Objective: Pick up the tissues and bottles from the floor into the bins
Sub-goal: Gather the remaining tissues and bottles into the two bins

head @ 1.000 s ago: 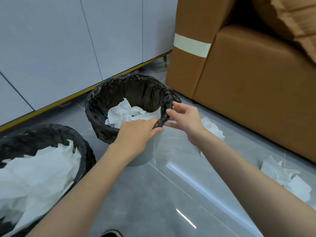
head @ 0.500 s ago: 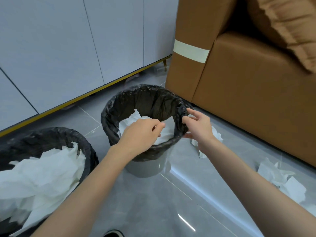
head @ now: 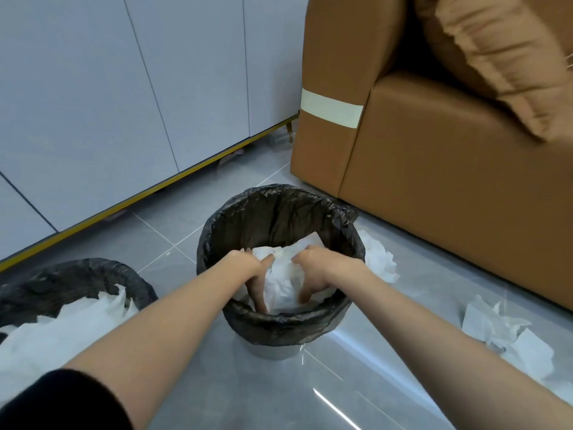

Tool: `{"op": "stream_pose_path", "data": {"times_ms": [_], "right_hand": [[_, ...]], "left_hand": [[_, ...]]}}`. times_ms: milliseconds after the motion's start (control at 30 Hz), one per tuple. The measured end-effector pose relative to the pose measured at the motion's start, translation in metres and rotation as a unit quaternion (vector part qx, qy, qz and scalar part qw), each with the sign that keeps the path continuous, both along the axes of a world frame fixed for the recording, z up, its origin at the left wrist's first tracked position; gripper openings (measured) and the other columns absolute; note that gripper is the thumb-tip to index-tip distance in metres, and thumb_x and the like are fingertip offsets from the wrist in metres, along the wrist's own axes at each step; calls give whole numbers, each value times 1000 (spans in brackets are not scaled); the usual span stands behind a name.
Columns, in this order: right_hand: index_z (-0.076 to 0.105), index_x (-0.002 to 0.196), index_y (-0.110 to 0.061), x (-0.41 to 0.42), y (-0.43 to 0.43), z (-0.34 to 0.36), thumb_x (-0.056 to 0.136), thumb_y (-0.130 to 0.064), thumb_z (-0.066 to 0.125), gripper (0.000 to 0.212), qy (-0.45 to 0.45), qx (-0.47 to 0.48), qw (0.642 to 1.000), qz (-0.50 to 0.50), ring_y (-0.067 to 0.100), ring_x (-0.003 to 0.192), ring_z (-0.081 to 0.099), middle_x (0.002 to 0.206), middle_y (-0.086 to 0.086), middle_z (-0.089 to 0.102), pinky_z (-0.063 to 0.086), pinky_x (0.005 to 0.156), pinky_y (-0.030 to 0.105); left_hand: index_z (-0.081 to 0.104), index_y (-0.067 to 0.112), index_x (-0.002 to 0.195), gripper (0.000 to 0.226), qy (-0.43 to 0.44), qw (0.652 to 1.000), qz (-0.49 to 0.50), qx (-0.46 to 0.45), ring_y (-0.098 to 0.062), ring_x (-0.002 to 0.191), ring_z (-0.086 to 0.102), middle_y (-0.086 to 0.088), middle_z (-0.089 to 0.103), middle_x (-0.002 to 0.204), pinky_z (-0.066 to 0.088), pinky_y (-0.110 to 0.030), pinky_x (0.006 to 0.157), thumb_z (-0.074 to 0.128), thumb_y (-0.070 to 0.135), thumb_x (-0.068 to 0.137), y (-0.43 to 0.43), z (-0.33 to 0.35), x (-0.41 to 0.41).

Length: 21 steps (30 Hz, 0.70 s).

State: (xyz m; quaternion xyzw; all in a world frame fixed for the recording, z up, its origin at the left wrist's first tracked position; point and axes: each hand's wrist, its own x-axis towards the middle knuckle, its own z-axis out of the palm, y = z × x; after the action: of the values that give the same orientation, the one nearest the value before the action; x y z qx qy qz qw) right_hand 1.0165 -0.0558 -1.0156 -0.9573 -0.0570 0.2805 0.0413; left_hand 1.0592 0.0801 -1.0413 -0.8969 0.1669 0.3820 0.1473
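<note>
Bin (head: 279,324): upright on the floor (head: 186,237), black liner folded over the rim, near the sofa (head: 449,187) corner.
Wad (head: 283,283): crumpled white tissue inside the bin, below the rim, between both hands.
Left hand (head: 252,271): down in the bin, fingers (head: 258,294) along the wad's left side, thumb hooked over its top, clamped on it.
Right hand (head: 314,273): in the same bin, fingers (head: 305,294) down the wad's right side, thumb over its top, clamped on it.
Second bin (head: 80,270): lower left, black-lined, heaped with white tissue.
Loose tissue (head: 379,259): on the floor just behind the bin, to the right.
Heap (head: 508,336): more crumpled tissues on the floor at far right, in front of the sofa.
Cabinet (head: 124,88): pale doors, yellow strip along the base.
Sleeve (head: 62,401): black, on the left arm, bottom left corner.
</note>
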Motion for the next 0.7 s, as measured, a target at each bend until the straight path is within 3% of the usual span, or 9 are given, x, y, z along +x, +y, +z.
{"op": "stream_pose_path", "data": {"times_ms": [100,167,200,267,333,400,467,600,700], "right_hand": [[18,150,-22,10,6,-15,77,-35,76,94,82,-11,997,1,30,136,33,154,5,12,44,102,40],[19,149,-23,14,8,-19,79,-32,75,90,68,-33,997,32,29,137,31,152,8,19,41,101,39],[25,146,-20,17,9,-23,80,-28,74,83,48,-38,997,49,29,134,35,147,10,29,41,99,38],[43,137,-15,23,10,-31,83,-20,71,61,9,-35,997,62,27,126,42,135,12,43,43,91,34],[58,119,-11,30,10,-39,84,-15,66,36,-34,-21,997,62,26,118,50,122,11,54,45,83,32],[62,88,-13,34,8,-42,85,-14,60,4,-81,11,996,41,28,104,58,100,10,61,46,71,31],[53,71,-17,32,5,-37,86,-15,58,15,-129,64,989,13,30,93,61,87,9,61,40,62,28],[56,83,-14,18,2,-7,84,-16,61,6,-228,233,943,-67,25,84,60,87,6,65,40,58,31],[58,92,-17,7,9,33,84,-20,62,10,-268,321,905,-82,12,78,57,86,-6,63,39,58,16]], "left_hand": [[-13,19,150,97,12,996,81,-39,-33,141,25,-15,12,157,27,-39,110,56,49,90,-3,-16,4],[-8,19,151,107,38,992,111,-49,-32,134,37,-10,25,154,34,-39,105,63,56,81,-4,-27,7],[-1,20,151,110,50,994,91,-46,-31,128,44,-8,36,148,39,-38,103,68,60,75,-6,-31,6],[34,13,141,85,41,995,48,-72,-27,108,58,-8,56,125,50,-36,91,69,55,76,-10,-35,7],[54,10,119,49,14,991,50,-119,-22,82,62,-7,61,97,54,-30,67,67,42,83,-11,-32,10],[60,10,98,26,-24,983,52,-172,-17,66,56,-3,56,78,45,-25,51,63,32,85,-8,-22,12],[58,13,82,15,-82,972,35,-220,-17,65,53,-2,56,75,39,-25,50,59,28,85,0,-10,13],[63,11,85,18,-207,910,84,-349,-24,77,61,-4,66,82,45,-33,63,52,25,86,16,31,-1],[62,12,87,20,-265,853,126,-431,-25,83,62,-5,67,88,46,-33,68,51,29,88,26,67,-23]]}}
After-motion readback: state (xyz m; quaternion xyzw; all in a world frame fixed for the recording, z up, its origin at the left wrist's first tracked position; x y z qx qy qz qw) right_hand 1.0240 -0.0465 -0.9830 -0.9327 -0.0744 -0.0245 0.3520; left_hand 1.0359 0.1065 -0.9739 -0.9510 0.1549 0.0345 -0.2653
